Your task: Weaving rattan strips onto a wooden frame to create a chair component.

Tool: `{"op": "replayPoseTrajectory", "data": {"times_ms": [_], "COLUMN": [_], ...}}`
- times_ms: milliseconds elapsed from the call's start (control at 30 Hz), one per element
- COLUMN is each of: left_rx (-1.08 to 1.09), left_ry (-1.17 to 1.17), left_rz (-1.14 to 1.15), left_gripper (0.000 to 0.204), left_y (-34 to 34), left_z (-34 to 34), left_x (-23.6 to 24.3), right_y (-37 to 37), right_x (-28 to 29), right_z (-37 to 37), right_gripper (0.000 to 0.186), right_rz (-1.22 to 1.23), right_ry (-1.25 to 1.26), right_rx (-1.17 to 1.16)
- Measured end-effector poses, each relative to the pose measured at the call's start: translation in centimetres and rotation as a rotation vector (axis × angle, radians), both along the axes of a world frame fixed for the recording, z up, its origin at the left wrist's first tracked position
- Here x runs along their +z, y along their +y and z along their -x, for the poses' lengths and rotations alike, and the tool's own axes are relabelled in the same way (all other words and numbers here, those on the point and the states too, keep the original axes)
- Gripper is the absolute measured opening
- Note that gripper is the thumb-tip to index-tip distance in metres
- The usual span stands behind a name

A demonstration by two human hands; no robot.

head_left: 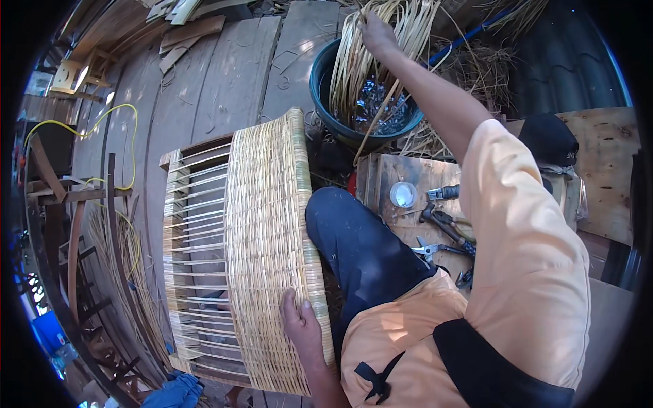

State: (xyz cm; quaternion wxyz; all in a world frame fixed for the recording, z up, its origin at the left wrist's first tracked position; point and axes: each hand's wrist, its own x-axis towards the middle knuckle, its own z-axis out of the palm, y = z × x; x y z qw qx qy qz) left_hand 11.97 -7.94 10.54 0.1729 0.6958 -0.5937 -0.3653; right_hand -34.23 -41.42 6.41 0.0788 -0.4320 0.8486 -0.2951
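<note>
A wooden frame with a partly woven cane panel (pixel 258 231) leans by my knee. Its right part is densely woven; on the left, bare parallel strands reach a wrapped rail (pixel 178 272). My left hand (pixel 303 330) rests on the weave near its right edge, fingers stretched and holding nothing. At the far side, my right arm reaches over a dark green bucket (pixel 318 102) with water in it. There my right hand (pixel 378 37) is closed on a looped bundle of long cane strips (pixel 350 75), whose lower ends hang into the bucket.
To my right, a wooden board (pixel 394 170) carries a small clear cup (pixel 403 194), snips (pixel 427 249), pliers (pixel 464 221) and other tools. A black cap (pixel 548 138) sits beyond. A yellow cord (pixel 136 143) and long strips (pixel 126 272) lie at left. Dry scraps (pixel 486 71) surround the bucket's right side.
</note>
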Motion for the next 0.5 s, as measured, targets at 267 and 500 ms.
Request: {"op": "replayPoseTrajectory", "data": {"times_ms": [267,500], "left_rx": [-0.030,-0.055], "left_ry": [-0.014,-0.058], "left_rz": [-0.033,-0.032], "left_gripper": [0.033,0.030], "left_y": [0.4,-0.1], "left_z": [0.4,0.1], "left_x": [-0.4,-0.9], "right_y": [1.8,5.0], "right_x": [-6.1,-6.3], "right_z": [4.5,-1.8], "right_gripper": [0.032,0.041], "right_rz": [-0.454,-0.382], "right_ry": [-0.016,-0.481], "right_rx": [-0.162,0.139]}}
